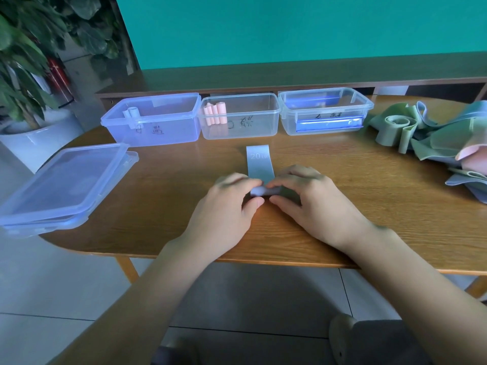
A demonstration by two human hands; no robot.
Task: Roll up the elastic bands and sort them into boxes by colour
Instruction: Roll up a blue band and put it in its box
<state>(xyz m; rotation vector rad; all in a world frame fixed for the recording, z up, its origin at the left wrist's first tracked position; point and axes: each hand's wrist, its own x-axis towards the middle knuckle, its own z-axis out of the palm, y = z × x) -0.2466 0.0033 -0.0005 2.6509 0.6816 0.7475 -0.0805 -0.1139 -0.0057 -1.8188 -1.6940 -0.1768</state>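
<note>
A pale blue elastic band [259, 162] marked "20 LB" lies flat on the wooden table [369, 196], running away from me. Its near end is a small roll under my fingers. My left hand [232, 204] and my right hand [308, 198] pinch that roll from either side, thumbs in front and fingertips on top. Three clear boxes stand in a row behind: the left box [155, 119] holds one pale rolled band, the middle box [239, 115] holds several pink rolls [214, 114], and the right box [325, 110] shows no rolls.
A heap of loose green, blue and pink bands [432, 135] lies at the table's right end. Stacked lids [63, 188] overhang the left edge. A potted plant [29, 75] stands on the floor at the left. A low shelf runs behind the boxes.
</note>
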